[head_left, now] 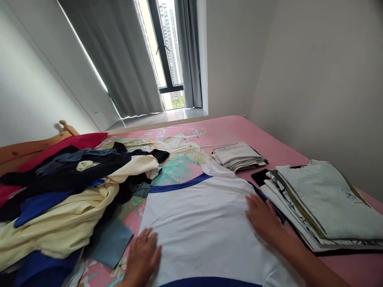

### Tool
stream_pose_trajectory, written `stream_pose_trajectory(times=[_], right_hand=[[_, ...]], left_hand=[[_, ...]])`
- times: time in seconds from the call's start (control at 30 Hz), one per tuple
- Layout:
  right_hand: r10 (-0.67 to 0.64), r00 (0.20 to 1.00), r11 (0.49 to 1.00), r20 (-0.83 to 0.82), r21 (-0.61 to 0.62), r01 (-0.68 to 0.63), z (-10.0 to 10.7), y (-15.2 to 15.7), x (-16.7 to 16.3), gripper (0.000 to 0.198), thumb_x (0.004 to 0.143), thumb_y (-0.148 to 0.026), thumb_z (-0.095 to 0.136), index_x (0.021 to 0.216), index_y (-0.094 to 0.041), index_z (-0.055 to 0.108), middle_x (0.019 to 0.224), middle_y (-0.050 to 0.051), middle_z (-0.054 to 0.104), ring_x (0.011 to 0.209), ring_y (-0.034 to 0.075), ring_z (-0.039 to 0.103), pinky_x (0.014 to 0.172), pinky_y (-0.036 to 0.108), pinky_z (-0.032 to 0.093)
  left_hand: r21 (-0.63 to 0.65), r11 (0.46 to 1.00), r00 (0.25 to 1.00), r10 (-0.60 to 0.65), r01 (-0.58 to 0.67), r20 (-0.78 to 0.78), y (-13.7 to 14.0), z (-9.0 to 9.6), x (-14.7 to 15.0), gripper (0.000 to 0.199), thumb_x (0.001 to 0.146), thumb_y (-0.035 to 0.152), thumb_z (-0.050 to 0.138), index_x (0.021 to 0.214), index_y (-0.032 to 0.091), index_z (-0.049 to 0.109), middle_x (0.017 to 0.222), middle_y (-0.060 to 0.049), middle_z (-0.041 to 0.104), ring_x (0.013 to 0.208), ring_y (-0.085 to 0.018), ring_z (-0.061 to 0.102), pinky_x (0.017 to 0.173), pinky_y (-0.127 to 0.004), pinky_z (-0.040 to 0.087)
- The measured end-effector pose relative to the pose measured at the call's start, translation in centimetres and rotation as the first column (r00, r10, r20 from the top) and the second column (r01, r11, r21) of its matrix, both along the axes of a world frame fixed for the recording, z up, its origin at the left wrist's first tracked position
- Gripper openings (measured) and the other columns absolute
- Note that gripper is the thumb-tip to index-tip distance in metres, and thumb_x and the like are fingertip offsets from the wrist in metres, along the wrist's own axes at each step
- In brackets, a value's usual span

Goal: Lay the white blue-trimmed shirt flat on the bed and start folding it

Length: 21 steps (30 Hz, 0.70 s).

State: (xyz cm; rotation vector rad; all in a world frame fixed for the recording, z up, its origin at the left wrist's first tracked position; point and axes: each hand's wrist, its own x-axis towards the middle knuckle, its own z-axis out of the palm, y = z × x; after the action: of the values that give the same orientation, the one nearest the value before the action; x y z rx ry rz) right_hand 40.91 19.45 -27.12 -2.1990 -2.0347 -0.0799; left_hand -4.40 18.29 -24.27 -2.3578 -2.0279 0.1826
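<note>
Pink bed [227, 131] is carrying everything. At nine o'clock a loose heap [60, 191] of dark, blue and cream clothes is sprawling; at three o'clock a folded stack [326, 199] is sitting, with a smaller striped pile [237, 156] at one o'clock. At the centre a white shirt [203, 223] with blue trim is lying spread flat. Left hand [143, 255] is pressing its near left edge at seven o'clock, fingers open and flat, holding nothing. Right hand [263, 219] is resting open on its right edge at four o'clock. Shirt looks light, soft and limp; pinching it at edges or shoulders would likely suit best.
</note>
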Motion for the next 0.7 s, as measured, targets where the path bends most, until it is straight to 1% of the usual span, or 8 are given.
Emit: stream_pose_trajectory(times=[0.07,0.17,0.23,0.33,0.43,0.53,0.6,0.7], right_hand=[[0.142,0.989,0.99,-0.036,-0.01,-0.143,-0.3,-0.8,-1.5,0.051,0.088,-0.037,0.032,0.137,-0.026,0.039,0.146,0.004,0.032,0.136,0.022,0.025,0.11,0.05,0.018],[0.146,0.988,0.983,-0.049,-0.103,-0.15,-1.6,-2.4,-1.5,0.053,0.086,-0.04,0.034,0.136,-0.023,0.04,0.146,0.004,0.032,0.134,0.023,0.028,0.108,0.05,0.023],[0.031,0.999,0.993,-0.007,-0.112,-0.032,-2.1,-3.0,-0.6,0.055,0.085,-0.038,0.033,0.134,-0.016,0.043,0.144,0.009,0.035,0.133,0.025,0.031,0.107,0.052,0.025],[0.021,1.0,0.999,-0.01,-0.048,-0.021,-1.0,-3.1,-1.6,0.051,0.087,-0.035,0.03,0.13,-0.015,0.048,0.14,0.01,0.041,0.131,0.025,0.034,0.106,0.051,0.026],[0.223,0.971,0.975,-0.084,0.019,-0.222,0.8,-3.0,-5.5,0.05,0.09,-0.039,0.029,0.133,-0.02,0.044,0.141,0.006,0.04,0.133,0.023,0.031,0.109,0.048,0.024],[0.405,0.904,0.913,-0.14,0.013,-0.407,0.8,-3.0,-8.1,0.05,0.091,-0.043,0.03,0.138,-0.025,0.037,0.145,0.003,0.032,0.135,0.024,0.027,0.11,0.05,0.022],[0.434,0.886,0.894,-0.162,-0.048,-0.446,-0.3,-3.0,-7.9,0.052,0.09,-0.045,0.034,0.139,-0.029,0.035,0.147,0.002,0.029,0.135,0.026,0.027,0.108,0.054,0.023],[0.332,0.931,0.932,-0.156,-0.096,-0.348,-1.4,-2.7,-6.8,0.051,0.088,-0.047,0.036,0.135,-0.027,0.042,0.145,0.004,0.033,0.133,0.027,0.031,0.107,0.054,0.027]], left_hand=[[-0.026,0.992,0.989,-0.12,0.123,0.087,-0.7,0.2,0.9,0.048,0.087,0.044,0.034,0.132,0.033,0.044,0.147,0.002,0.033,0.137,-0.02,0.025,0.112,-0.046,0.019],[-0.083,0.996,0.995,-0.02,0.028,0.099,-2.1,-0.1,-0.3,0.057,0.085,0.047,0.035,0.139,0.028,0.033,0.148,-0.002,0.028,0.137,-0.024,0.026,0.111,-0.054,0.017],[-0.058,0.994,0.993,0.097,-0.094,0.063,-2.9,0.0,-2.0,0.055,0.084,0.042,0.038,0.134,0.02,0.043,0.144,-0.007,0.038,0.133,-0.025,0.033,0.109,-0.054,0.021],[0.051,0.996,0.991,0.067,-0.073,0.119,-2.9,0.1,-3.1,0.041,0.085,0.032,0.038,0.118,0.022,0.059,0.132,-0.006,0.054,0.127,-0.021,0.044,0.109,-0.044,0.029],[0.126,0.992,0.968,-0.038,0.006,0.248,-1.3,-0.4,-1.4,0.041,0.087,0.027,0.034,0.118,0.023,0.059,0.132,-0.005,0.055,0.126,-0.018,0.044,0.108,-0.039,0.033],[0.095,0.995,0.956,-0.048,0.021,0.291,1.2,-1.3,0.1,0.044,0.088,0.026,0.032,0.127,0.022,0.052,0.139,-0.004,0.047,0.13,-0.018,0.038,0.109,-0.041,0.03],[0.081,0.996,0.969,0.028,-0.049,0.246,3.1,-1.6,-0.3,0.045,0.088,0.027,0.036,0.131,0.025,0.047,0.141,-0.004,0.044,0.132,-0.019,0.037,0.111,-0.044,0.025],[0.108,0.971,0.965,0.192,-0.214,0.18,5.6,-1.6,-1.3,0.044,0.087,0.024,0.036,0.13,0.02,0.049,0.14,-0.011,0.044,0.132,-0.027,0.035,0.108,-0.055,0.021]])
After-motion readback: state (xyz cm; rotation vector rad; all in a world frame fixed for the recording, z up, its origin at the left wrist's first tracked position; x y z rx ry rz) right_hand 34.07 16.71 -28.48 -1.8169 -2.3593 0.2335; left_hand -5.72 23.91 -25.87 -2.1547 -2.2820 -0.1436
